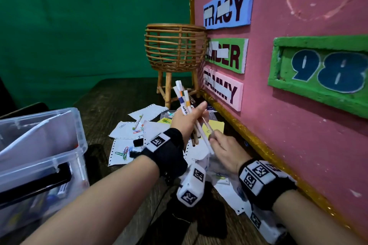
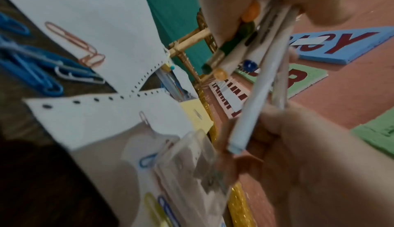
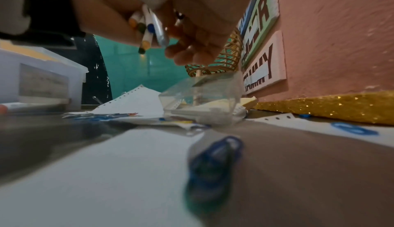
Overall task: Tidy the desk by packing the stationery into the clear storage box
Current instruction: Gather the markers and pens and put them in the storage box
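At far left, nearest us, the clear storage box sits open. Our left hand clutches the marker bundle, long axis tilted away; our right hand pinches one pen beside it, farther from the box.

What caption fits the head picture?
Left hand grips a bunch of pens; right hand adds one more.
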Action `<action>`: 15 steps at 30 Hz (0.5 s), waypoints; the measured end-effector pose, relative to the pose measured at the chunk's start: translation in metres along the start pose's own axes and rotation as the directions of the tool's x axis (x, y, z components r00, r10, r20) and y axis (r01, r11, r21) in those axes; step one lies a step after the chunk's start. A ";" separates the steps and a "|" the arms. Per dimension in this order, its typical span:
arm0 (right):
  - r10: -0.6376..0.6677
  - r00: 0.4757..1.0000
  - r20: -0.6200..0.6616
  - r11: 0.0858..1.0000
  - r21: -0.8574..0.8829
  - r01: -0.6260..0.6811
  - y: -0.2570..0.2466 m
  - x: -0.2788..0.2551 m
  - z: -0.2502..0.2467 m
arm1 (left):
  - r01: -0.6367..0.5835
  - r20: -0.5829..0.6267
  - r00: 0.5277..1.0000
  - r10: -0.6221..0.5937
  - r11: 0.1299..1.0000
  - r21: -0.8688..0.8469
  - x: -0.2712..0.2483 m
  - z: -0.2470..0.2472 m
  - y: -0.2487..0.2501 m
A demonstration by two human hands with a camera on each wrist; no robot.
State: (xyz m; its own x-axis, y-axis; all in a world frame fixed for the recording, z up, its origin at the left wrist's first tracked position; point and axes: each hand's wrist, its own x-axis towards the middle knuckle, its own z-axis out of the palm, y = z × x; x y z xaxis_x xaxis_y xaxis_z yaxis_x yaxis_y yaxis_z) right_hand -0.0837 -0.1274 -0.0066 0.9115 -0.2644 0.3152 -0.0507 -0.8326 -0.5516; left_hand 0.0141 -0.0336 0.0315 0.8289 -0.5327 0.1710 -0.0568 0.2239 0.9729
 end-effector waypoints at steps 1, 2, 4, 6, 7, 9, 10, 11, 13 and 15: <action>-0.003 0.999 0.035 1.000 0.029 0.002 -0.001 -0.001 0.000 | 0.019 -0.017 1.000 -0.020 0.999 -0.043 0.000 0.003 -0.003; -0.005 0.998 0.065 0.997 0.073 0.000 -0.003 -0.002 0.000 | 0.028 -0.029 0.999 -0.031 0.997 -0.076 0.000 0.005 -0.005; -0.011 0.995 0.097 0.987 0.159 -0.005 -0.005 -0.004 0.000 | 0.041 -0.026 0.999 -0.043 0.996 -0.084 -0.001 0.011 -0.011; -0.006 0.994 0.110 0.983 0.183 -0.014 -0.005 -0.004 0.000 | 0.047 0.018 0.999 -0.046 0.995 -0.091 -0.004 0.017 -0.014; -0.004 0.993 0.118 0.985 0.173 -0.016 -0.004 -0.003 0.000 | 0.050 0.043 0.998 -0.046 0.994 -0.099 -0.005 0.018 -0.016; 0.006 0.992 0.127 0.987 0.156 -0.026 -0.002 -0.002 0.001 | 0.048 0.069 0.997 -0.042 0.994 -0.096 -0.004 0.020 -0.018; 0.013 0.992 0.124 0.986 0.166 -0.034 -0.002 -0.002 0.001 | 0.048 0.069 0.997 -0.042 0.995 -0.090 -0.003 0.019 -0.018; 0.018 0.995 0.101 0.979 0.198 -0.038 -0.002 -0.003 0.000 | 0.058 0.063 0.997 -0.053 0.995 -0.081 -0.002 0.018 -0.017; 0.032 0.999 -0.012 0.955 0.295 -0.027 -0.004 -0.003 -0.001 | 0.089 0.059 0.995 -0.086 0.995 -0.043 -0.003 0.017 -0.014; 0.073 0.989 -0.127 0.936 0.352 -0.024 -0.005 -0.004 -0.004 | 0.049 0.083 0.995 -0.060 0.990 0.130 -0.006 0.019 -0.015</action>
State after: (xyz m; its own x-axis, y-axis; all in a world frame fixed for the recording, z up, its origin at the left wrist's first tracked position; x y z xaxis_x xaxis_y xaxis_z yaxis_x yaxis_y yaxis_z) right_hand -0.0888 -0.1245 -0.0017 0.8462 -0.3842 0.3692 0.0742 -0.6011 -0.7957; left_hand -0.0001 -0.0492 0.0192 0.7818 -0.6109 0.1250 -0.0882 0.0900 0.9920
